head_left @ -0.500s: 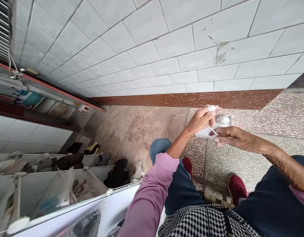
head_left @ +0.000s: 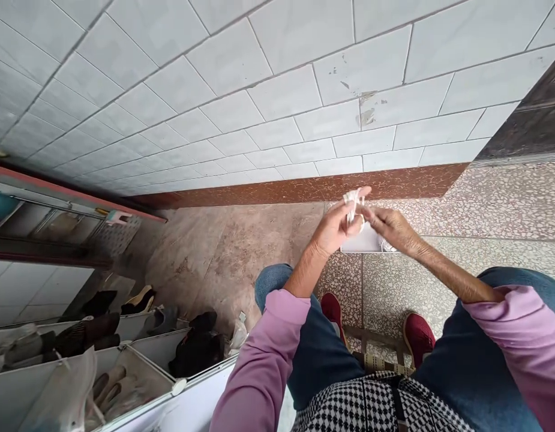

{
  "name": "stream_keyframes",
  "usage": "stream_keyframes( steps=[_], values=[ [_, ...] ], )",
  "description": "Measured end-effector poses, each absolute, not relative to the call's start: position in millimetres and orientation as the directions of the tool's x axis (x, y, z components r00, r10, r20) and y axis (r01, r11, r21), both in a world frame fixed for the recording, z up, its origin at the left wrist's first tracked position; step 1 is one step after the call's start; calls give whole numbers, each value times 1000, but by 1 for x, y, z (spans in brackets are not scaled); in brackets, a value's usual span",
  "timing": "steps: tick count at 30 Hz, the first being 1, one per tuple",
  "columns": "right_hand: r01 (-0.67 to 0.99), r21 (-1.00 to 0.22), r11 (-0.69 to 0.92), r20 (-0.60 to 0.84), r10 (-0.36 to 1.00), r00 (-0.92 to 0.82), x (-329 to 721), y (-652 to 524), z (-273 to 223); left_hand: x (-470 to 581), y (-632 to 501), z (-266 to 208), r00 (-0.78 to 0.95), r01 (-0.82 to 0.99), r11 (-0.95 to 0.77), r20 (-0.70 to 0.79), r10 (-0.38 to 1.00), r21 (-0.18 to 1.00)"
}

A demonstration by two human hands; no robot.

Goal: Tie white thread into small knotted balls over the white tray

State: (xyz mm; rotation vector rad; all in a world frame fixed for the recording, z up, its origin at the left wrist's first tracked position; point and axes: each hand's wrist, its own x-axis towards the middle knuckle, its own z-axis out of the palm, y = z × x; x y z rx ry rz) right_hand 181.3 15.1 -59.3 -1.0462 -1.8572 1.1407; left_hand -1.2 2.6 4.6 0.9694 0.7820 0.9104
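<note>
White yarn (head_left: 353,205) is looped around the fingers of my left hand (head_left: 332,231), which is closed on it with one finger pointing right. My right hand (head_left: 394,229) meets it from the right, its thumb and fingers pinched together at the strand. Whether the right fingers hold a thin tool as well is too small to tell. Below both hands a shallow white tray (head_left: 360,243) lies on the floor. Part of a white yarn ball (head_left: 386,245) shows in the tray, mostly hidden behind my right hand.
A tiled wall (head_left: 277,132) with a brown base strip (head_left: 259,187) rises in front. To the left stands an open shoe rack (head_left: 142,366) with shoes and bags in its compartments. My red shoes (head_left: 418,336) rest on the speckled floor.
My right hand has moved up and left to my left hand at the yarn. The view has shifted right, and the yarn ball is now mostly covered.
</note>
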Motion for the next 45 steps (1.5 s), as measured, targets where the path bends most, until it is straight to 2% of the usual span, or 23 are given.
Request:
stream_keyframes(
  steps=[4,6,9,12,15,17,19,23,25,28,30,32,35,37,39,42,45],
  values=[
    [267,-892,365,70,695,-716,163,-28,-50,-8,7,7,309,-246,157,-76,948,957],
    [207,-921,329,42,615,-788,167,-35,-35,-10,6,1,322,-175,135,-72,944,975],
    [114,-956,271,114,697,-708,190,-19,-11,-9,1,-10,414,-33,153,-126,901,988],
    [146,-943,298,190,846,-499,216,10,0,-6,-6,-15,573,39,234,-213,791,971],
    [193,-938,290,201,903,-381,227,27,-9,-2,-10,-14,718,-17,351,-233,656,936],
    [217,-932,290,199,910,-363,223,28,-21,-2,-8,-12,737,-107,386,-188,650,916],
    [262,-920,293,177,904,-389,212,23,-33,-4,-3,-11,664,-228,368,-132,736,901],
    [389,-860,330,72,834,-547,183,-2,-47,-7,10,-8,347,-399,249,-106,932,883],
    [358,-867,348,16,736,-677,174,-16,-43,-8,13,-9,246,-363,206,-120,962,909],
    [179,-949,261,28,631,-775,180,-23,-23,-5,13,-16,250,-172,181,-135,959,968],
    [93,-971,221,96,713,-695,198,-14,-9,-3,8,-22,339,-26,193,-173,925,981],
    [71,-975,210,145,847,-512,220,2,-1,-1,1,-26,477,63,229,-231,848,971],
    [72,-984,166,141,954,-265,241,26,-10,1,-10,-22,670,44,317,-264,694,947],
    [123,-980,159,126,962,-243,237,32,-27,0,-11,-17,709,-37,374,-239,664,927],
    [224,-958,179,104,945,-310,219,27,-46,-1,-7,-11,640,-131,384,-218,737,914],
    [365,-899,241,27,863,-504,182,4,-65,-6,5,-7,391,-237,289,-181,902,928],
    [383,-864,326,-20,738,-674,161,-19,-64,-10,14,-14,246,-188,180,-132,960,966]
  ],
)
